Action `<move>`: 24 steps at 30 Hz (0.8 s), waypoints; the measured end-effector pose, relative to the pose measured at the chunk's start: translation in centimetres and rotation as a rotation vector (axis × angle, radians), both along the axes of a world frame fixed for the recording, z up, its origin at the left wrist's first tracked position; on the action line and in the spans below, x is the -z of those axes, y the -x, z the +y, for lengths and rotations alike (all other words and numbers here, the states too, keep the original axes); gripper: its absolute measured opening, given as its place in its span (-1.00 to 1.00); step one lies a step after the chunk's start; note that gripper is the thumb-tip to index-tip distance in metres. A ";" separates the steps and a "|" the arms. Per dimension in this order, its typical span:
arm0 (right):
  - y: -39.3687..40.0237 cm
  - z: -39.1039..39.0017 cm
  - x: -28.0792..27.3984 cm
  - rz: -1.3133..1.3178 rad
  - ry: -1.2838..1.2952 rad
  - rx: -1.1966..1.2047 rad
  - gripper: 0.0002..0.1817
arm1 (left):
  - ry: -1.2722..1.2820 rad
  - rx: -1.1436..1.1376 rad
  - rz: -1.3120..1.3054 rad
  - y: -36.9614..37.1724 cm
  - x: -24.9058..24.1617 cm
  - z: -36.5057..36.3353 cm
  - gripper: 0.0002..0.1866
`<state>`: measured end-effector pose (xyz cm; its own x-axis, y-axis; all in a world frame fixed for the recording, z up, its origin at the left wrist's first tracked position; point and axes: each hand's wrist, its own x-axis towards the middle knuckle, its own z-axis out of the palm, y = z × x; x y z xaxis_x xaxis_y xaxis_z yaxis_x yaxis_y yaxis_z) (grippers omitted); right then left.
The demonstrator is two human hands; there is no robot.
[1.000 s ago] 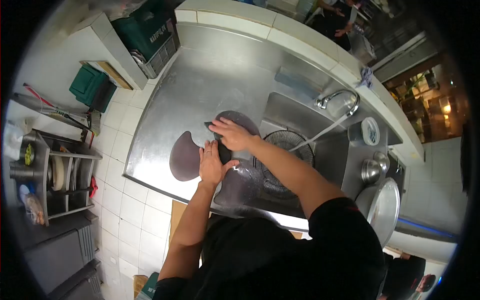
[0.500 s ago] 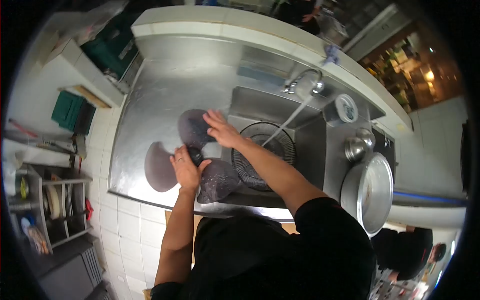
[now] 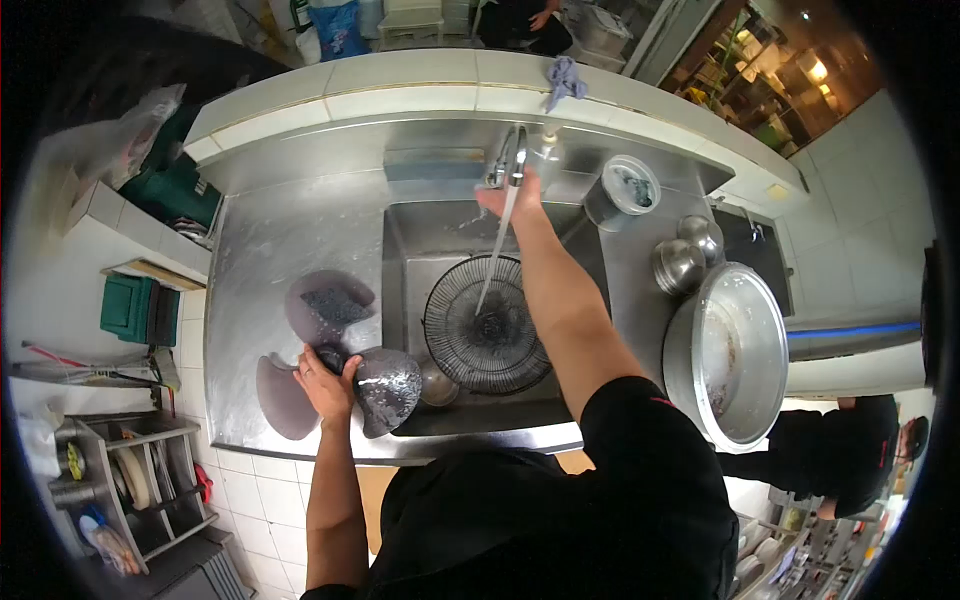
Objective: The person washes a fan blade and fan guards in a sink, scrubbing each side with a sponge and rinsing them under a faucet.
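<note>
A translucent grey-purple fan blade [image 3: 285, 400] with three wings lies on the steel counter, its right wing wet and spotted with foam, reaching over the sink edge. My left hand [image 3: 325, 388] grips its dark hub. On the upper wing rests a dark scouring pad [image 3: 335, 305]. My right hand [image 3: 515, 200] is at the tap [image 3: 517, 160], thumb stretched out to the left and the other fingers partly hidden behind the spout. Water runs from the tap onto a round black fan grille [image 3: 488, 365] in the sink [image 3: 405, 240].
Right of the sink stand a tub [image 3: 620, 195], steel bowls [image 3: 680, 266] and a big metal basin [image 3: 680, 370]. A purple cloth [image 3: 565, 80] hangs on the tiled ledge [image 3: 400, 85]. A person in black [image 3: 850, 455] is at the lower right; another is beyond the ledge.
My right hand has left the fan blade's upper wing and reached the tap; the scouring pad now lies uncovered there. My left hand stays at the hub. The view has shifted.
</note>
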<state>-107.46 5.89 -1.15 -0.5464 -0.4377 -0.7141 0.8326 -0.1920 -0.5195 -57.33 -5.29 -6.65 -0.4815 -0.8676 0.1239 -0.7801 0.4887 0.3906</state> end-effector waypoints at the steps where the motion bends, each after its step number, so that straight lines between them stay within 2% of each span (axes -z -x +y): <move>1: 0.7 -0.1 -0.2 -0.122 0.156 0.257 -0.41 | -0.001 0.012 -0.006 0.1 0.0 -0.1 0.21; 2: 1.0 0.5 -0.1 -0.245 0.309 0.518 -0.28 | 0.001 0.007 -0.010 0.1 0.1 -0.1 0.21; 3: 0.8 2.2 0.3 -0.249 0.304 0.531 -0.28 | 0.002 -0.001 -0.011 0.0 0.2 -0.2 0.20; 5: 0.7 7.3 2.0 0.441 0.099 0.281 -0.28 | 0.002 0.004 -0.019 0.1 0.2 0.0 0.19; 7: 1.4 12.0 0.8 0.370 -0.029 0.681 -0.20 | 0.035 0.020 0.002 0.0 0.5 -0.3 0.19; 9: 3.2 15.6 -3.2 0.165 -0.245 0.872 -0.16 | 0.027 0.016 -0.002 -0.2 0.4 -0.2 0.18; 11: 5.1 17.9 -3.4 0.351 -0.504 0.681 -0.17 | 0.035 0.051 0.002 -0.2 0.4 -0.4 0.18; 13: 9.2 20.9 -0.3 0.413 -0.499 0.603 -0.25 | 0.066 0.054 0.013 -0.3 0.8 -0.4 0.17; 15: 9.3 20.8 0.5 0.489 -0.483 0.529 -0.32 | 0.071 0.066 0.024 -0.6 0.8 -0.7 0.19; 18: 2.9 21.5 -1.3 0.450 -0.403 0.602 -0.81 | -0.037 0.067 0.026 -1.0 0.3 -1.1 0.22; 24: -10.3 20.3 -1.2 0.504 -0.445 0.227 -0.81 | -0.055 0.047 -0.001 -1.2 -0.1 -0.9 0.29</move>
